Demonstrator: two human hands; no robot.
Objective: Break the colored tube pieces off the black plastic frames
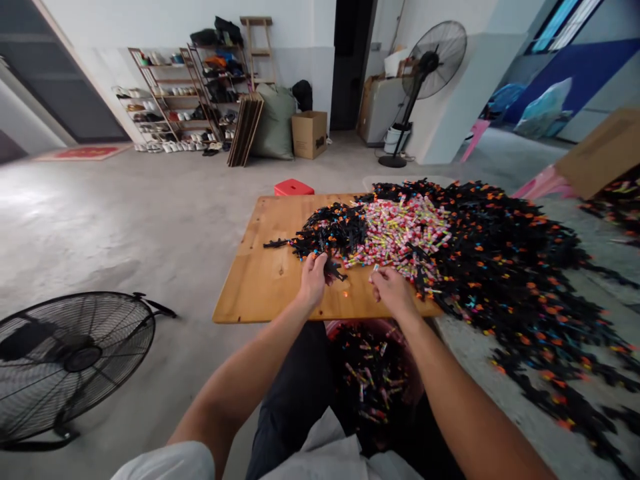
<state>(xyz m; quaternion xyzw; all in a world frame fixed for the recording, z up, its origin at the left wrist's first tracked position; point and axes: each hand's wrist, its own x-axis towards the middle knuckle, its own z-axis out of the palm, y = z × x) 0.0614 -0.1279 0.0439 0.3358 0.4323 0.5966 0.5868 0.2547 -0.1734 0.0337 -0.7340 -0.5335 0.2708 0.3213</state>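
Over the front of a wooden table (260, 280), my left hand (314, 280) is closed around a black toy gun (334, 269), which points to the right. To its right, my right hand (393, 292) pinches a small tube (376, 267) with a pale end; the fingers hide most of it. A small orange spot (345, 293) shows on the wood between the hands. Just beyond them lie a pile of pink, white and yellow tubes (403, 230) and a smaller pile of black toy guns (335, 223) with orange and blue parts.
A large heap of black toy guns (505, 253) spreads over the right side. Below the table edge, a reddish tub (336, 325) holds toy guns and tubes. One fan (83, 359) stands at left, another (434, 63) behind. A red stool (294, 187) is beyond the table.
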